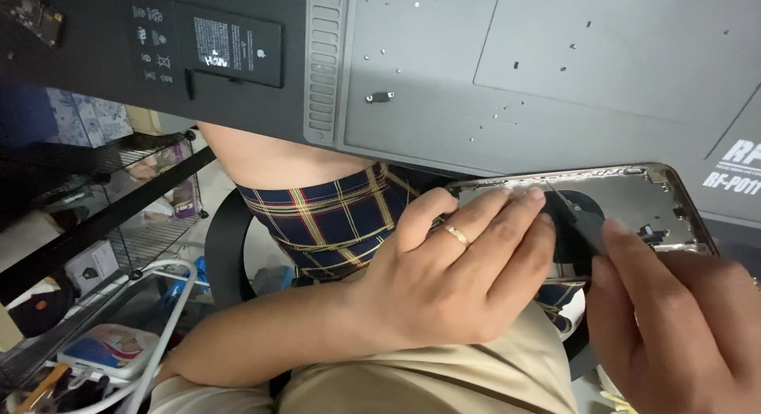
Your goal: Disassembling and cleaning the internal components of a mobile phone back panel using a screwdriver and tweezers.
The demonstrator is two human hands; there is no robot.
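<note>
My left hand (452, 279), with a gold ring on one finger, lies over an opened phone rear housing (642, 196) that has a metal frame, and its fingers grip the housing's left edge. My right hand (674, 327) comes in from the lower right and pinches a thin black flat tool (585, 224). The tool's tip rests on the dark round patch inside the housing. The lower part of the housing is hidden under both hands.
A grey work mat (491, 89) carries scattered tiny screws, a small metal bracket (379, 97) and a black flat battery (230, 45). A small circuit board (32, 14) lies at the top left. Below are plaid shorts (333, 216), a wire shelf (119, 224) and a white tube frame (170, 303).
</note>
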